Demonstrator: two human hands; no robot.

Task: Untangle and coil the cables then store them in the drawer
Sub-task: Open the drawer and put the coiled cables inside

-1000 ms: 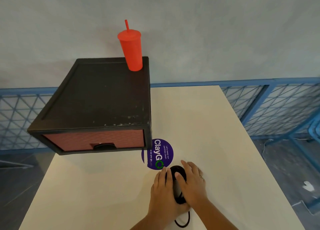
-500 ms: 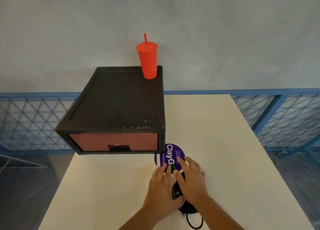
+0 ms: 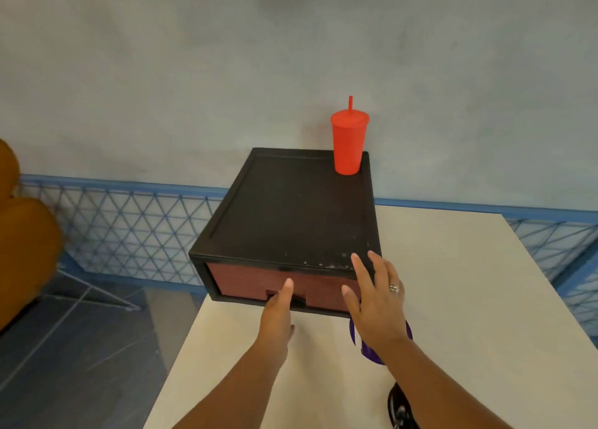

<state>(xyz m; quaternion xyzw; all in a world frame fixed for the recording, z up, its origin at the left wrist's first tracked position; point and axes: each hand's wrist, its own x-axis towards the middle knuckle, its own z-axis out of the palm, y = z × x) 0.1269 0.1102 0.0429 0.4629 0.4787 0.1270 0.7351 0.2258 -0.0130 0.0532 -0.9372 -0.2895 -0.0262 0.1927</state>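
Both hands left the cable [image 3: 399,406], now at the drawer [image 3: 246,279]: left hand [image 3: 278,312] on the handle [image 3: 299,300], grip unclear; right hand [image 3: 375,299] spread, holding nothing.

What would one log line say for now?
left hand: at drawer handle | right hand: open, near drawer box | drawer: closed | cable: on table

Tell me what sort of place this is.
Probably a casual café or canteen seating area, though that is a guess: a plain white table with a purple sticker on it, a blue lattice railing along a bare plastered wall, and a red tumbler with a straw.
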